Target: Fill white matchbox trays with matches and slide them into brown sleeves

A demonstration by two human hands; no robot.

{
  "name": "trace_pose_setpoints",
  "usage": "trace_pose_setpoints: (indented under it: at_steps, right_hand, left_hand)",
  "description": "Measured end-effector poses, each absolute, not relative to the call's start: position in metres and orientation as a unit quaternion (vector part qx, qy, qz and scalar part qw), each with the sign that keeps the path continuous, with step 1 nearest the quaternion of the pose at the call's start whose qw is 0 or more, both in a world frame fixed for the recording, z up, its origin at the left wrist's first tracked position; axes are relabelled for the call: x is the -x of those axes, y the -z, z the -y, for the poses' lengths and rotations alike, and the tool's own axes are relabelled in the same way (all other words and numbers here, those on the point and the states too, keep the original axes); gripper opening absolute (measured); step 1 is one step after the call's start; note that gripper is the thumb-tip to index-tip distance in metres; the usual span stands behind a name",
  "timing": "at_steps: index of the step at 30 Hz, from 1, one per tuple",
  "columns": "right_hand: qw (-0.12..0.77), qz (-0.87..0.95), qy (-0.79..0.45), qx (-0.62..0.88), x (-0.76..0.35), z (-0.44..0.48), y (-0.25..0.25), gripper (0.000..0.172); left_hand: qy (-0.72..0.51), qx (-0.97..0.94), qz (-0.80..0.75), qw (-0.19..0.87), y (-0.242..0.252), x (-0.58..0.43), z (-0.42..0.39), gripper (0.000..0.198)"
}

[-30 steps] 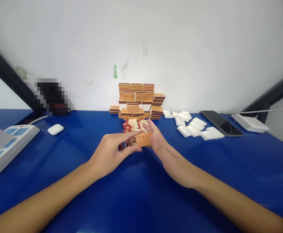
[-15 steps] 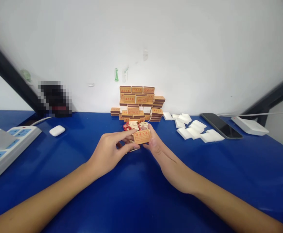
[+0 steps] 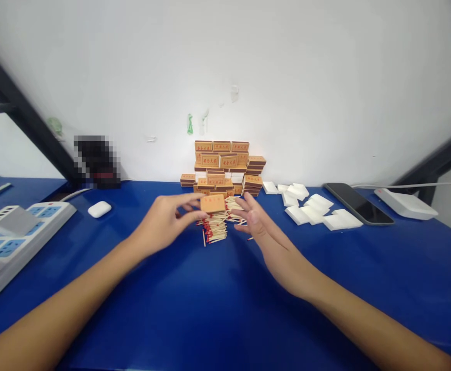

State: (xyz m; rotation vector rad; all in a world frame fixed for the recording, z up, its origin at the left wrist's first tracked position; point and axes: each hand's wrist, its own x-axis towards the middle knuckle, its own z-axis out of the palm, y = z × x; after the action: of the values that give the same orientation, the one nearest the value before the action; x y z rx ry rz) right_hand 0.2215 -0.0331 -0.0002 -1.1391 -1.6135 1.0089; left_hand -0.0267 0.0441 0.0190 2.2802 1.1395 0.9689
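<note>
My left hand (image 3: 163,221) pinches an orange matchbox (image 3: 212,203) between thumb and fingers and holds it above a heap of loose red-tipped matches (image 3: 215,228) on the blue table (image 3: 217,309). My right hand (image 3: 258,221) hovers beside the box with fingers spread and holds nothing. Behind them a stack of orange matchboxes (image 3: 223,167) stands against the white wall.
Several white inner trays (image 3: 314,211) lie to the right, with a dark phone (image 3: 358,203) and a white adapter (image 3: 405,203) beyond. On the left are a white power strip (image 3: 12,237) and a white earbud case (image 3: 99,208).
My left hand has lifted the matchbox up and slightly left. My right hand has let go of it and opened. The loose matches now show under the box.
</note>
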Motion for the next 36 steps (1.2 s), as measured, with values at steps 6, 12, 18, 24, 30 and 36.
trace_pose_setpoints:
  at_steps: [6, 12, 18, 24, 30, 36]
  right_hand:
    - [0.499, 0.621, -0.311, 0.518, -0.236, 0.014, -0.007, 0.069]
    - [0.505, 0.641, -0.245, 0.523, -0.247, 0.004, -0.007, 0.061]
    - [0.506, 0.682, -0.163, 0.502, -0.249, 0.004, -0.015, 0.049]
    - [0.500, 0.712, -0.121, 0.478, -0.250, 0.004, -0.019, 0.037]
    - [0.448, 0.730, -0.083, 0.510, -0.264, -0.008, -0.015, 0.024]
    - [0.381, 0.710, -0.029, 0.591, -0.283, -0.028, -0.003, 0.017]
  left_hand:
    - [-0.284, -0.803, -0.512, 0.109, -0.021, 0.079, -0.097, 0.043]
    - [-0.251, -0.807, -0.526, 0.094, -0.007, 0.080, -0.115, 0.036]
    - [-0.233, -0.814, -0.525, 0.084, -0.007, 0.065, -0.125, 0.038]
    - [-0.242, -0.792, -0.556, 0.069, -0.006, 0.055, -0.126, 0.041]
    - [-0.230, -0.781, -0.580, 0.003, -0.019, 0.053, -0.096, 0.048]
    - [-0.200, -0.835, -0.512, 0.016, -0.020, 0.049, -0.054, 0.033]
